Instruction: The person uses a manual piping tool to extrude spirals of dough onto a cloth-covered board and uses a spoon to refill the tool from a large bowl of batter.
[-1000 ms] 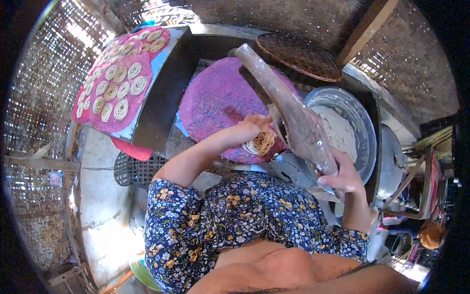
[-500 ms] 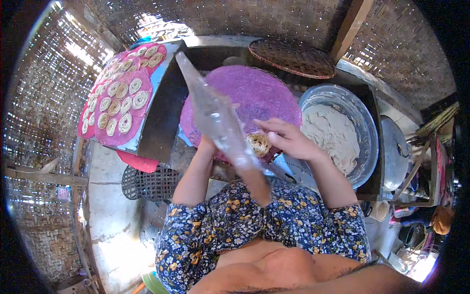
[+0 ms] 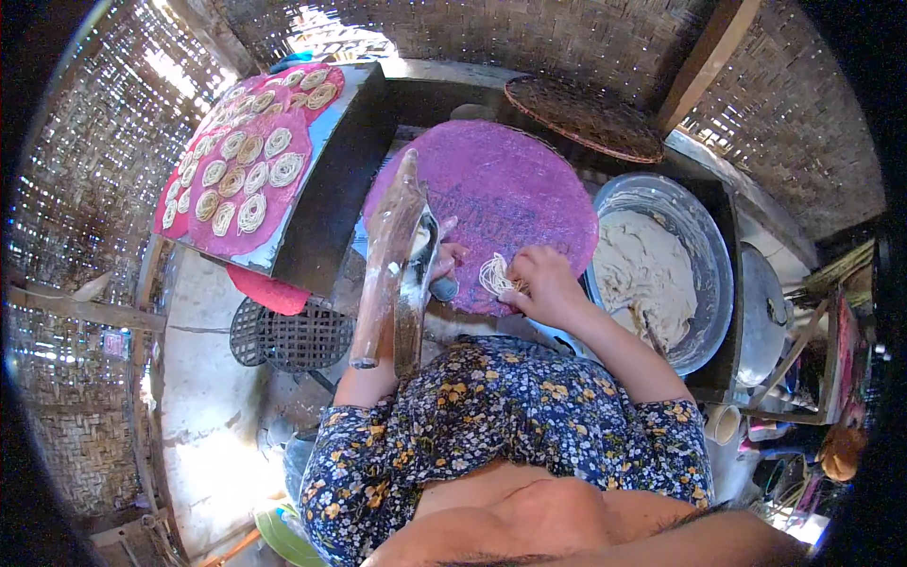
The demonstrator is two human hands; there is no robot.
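Note:
A long, wet two-armed tool, shaped like a hinged press [image 3: 385, 269], is gripped by my left hand [image 3: 452, 257], which it partly covers. A grey rounded end [image 3: 444, 288] shows below those fingers. On the near edge of a round purple sheet [image 3: 501, 189] lies a small nest of pale noodle strands [image 3: 493, 275]. My right hand [image 3: 550, 286] is closed, its thumb and fingertips pinching the nest's right side. The large grey basin [image 3: 715, 274] to the right holds thick white dough [image 3: 642, 265], with a stick-like handle [image 3: 652, 331] standing in it.
At the far left, pink sheets [image 3: 295, 203] carry several coiled noodle nests on a box-like stand [image 3: 326, 203]. A woven round tray [image 3: 586, 118] leans at the back. Farther right is a metal lid [image 3: 761, 312]. A dark openwork plastic seat [image 3: 288, 335] stands at lower left.
The tool has swung from a slant across the sheet to nearly upright on the left. My right hand has come down from above the nest to pinch its side.

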